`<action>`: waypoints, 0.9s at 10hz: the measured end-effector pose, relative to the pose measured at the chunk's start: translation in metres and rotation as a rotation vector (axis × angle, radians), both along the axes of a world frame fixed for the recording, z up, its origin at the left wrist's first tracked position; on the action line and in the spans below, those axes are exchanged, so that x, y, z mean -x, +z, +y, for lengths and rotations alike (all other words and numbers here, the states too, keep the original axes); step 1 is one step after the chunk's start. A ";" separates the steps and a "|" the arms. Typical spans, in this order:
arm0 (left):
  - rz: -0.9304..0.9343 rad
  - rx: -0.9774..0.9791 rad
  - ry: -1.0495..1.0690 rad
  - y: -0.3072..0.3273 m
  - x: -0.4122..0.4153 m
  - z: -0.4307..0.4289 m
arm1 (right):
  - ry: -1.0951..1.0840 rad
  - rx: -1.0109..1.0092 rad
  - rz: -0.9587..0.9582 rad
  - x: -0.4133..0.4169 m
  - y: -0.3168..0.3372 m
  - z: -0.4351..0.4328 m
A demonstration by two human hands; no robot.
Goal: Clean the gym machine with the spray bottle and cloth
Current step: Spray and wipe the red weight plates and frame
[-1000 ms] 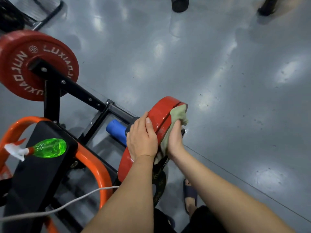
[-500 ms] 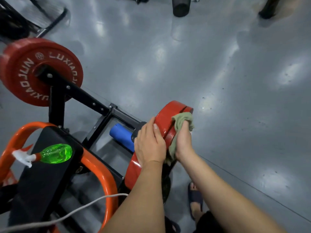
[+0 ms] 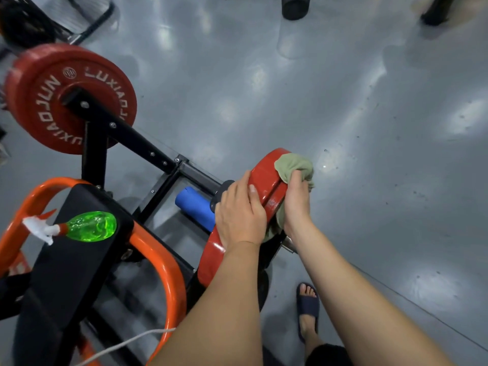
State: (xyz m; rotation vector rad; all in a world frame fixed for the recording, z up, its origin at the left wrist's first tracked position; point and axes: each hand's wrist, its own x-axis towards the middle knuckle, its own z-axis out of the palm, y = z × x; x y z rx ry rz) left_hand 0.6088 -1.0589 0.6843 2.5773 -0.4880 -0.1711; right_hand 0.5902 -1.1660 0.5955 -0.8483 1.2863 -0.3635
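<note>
A red weight plate (image 3: 266, 178) stands edge-on at the near end of the black machine bar (image 3: 126, 136). My left hand (image 3: 239, 213) lies over its rim and inner face, gripping it. My right hand (image 3: 297, 200) presses an olive-green cloth (image 3: 294, 165) against the plate's outer face near the top. The green spray bottle (image 3: 91, 226) with a white trigger lies on the black seat pad (image 3: 60, 273) at the left, away from both hands. A second red plate (image 3: 50, 99) sits on the bar's far end.
An orange tube frame (image 3: 163, 270) curves around the seat pad. A blue roller (image 3: 194, 207) lies under the bar. A white cord (image 3: 124, 344) crosses the bottom left. My sandalled foot (image 3: 307, 307) stands on the grey floor (image 3: 369, 154). Dark equipment feet stand at the top edge.
My right hand has slid the cloth up the plate's outer face toward its top rim. My left hand has kept its hold on the plate.
</note>
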 end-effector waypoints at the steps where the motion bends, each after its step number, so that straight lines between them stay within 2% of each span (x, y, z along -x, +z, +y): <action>1: -0.008 -0.022 -0.024 -0.002 -0.001 0.000 | -0.006 0.041 -0.017 0.002 -0.002 0.002; 3: -0.103 -0.061 -0.093 -0.009 -0.003 0.004 | 0.049 0.318 0.011 0.014 0.038 0.030; 4: -0.174 -0.067 -0.125 -0.012 -0.001 0.006 | 0.269 0.543 0.093 0.025 0.026 0.033; 5: -0.220 -0.069 -0.149 -0.014 0.002 0.008 | 0.402 0.611 0.109 0.036 0.006 0.043; 6: -0.237 -0.079 -0.170 -0.017 0.003 0.010 | 0.370 0.738 0.047 0.044 -0.008 0.064; 7: -0.283 -0.103 -0.227 -0.020 0.006 0.018 | 0.365 1.050 -0.023 0.049 -0.013 0.097; 8: -0.293 -0.103 -0.251 -0.023 0.008 0.028 | 0.269 0.968 -0.186 0.058 -0.014 0.136; 9: -0.314 -0.068 -0.253 -0.026 0.010 0.042 | 0.249 0.894 -0.261 0.068 -0.021 0.151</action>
